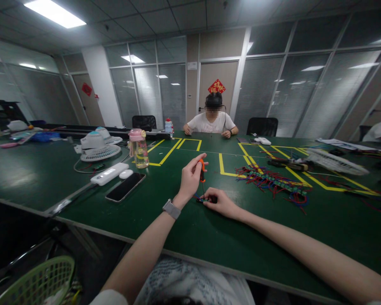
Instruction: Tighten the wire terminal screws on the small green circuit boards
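My left hand [189, 178] is closed round the orange handle of a small screwdriver [202, 174], which stands upright with its tip pointing down. A watch sits on that wrist. My right hand [220, 202] rests on the green table [184, 228] and pinches a small dark part with wires [202, 199] right under the screwdriver tip. A heap of red and blue wired parts [274, 183] lies to the right, beyond my right hand.
A black phone [125, 187], a white power strip [109, 173], a pink-lidded bottle [139, 148] and small white fans [97, 147] lie to the left. Another person [212, 120] sits at the table's far side. A green basket [34, 281] stands on the floor at the lower left.
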Demonstrator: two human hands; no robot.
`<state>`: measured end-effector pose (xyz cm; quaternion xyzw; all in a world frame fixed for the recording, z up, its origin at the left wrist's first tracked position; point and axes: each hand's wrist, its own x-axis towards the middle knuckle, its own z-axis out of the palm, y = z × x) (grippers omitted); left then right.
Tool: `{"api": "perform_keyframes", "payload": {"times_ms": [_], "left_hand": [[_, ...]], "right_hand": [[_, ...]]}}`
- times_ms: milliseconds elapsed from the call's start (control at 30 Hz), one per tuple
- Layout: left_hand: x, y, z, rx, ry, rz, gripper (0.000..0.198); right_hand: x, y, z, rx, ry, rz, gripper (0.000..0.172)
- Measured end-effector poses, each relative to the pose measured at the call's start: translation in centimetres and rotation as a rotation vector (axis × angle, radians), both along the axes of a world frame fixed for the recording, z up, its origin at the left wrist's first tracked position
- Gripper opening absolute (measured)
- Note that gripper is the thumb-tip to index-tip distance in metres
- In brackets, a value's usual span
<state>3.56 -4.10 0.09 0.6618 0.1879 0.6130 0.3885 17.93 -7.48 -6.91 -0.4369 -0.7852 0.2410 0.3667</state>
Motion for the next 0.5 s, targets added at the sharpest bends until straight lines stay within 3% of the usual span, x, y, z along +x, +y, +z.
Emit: {"api": "perform_keyframes", "payload": {"times_ms": [500], "left_hand": [[0.0,0.05,-0.21,-0.01,0.021,0.001,0.034]], "right_hand": [[-0.03,-0.13,0.19,-0.011,-0.006,-0.001,0.01]]}}
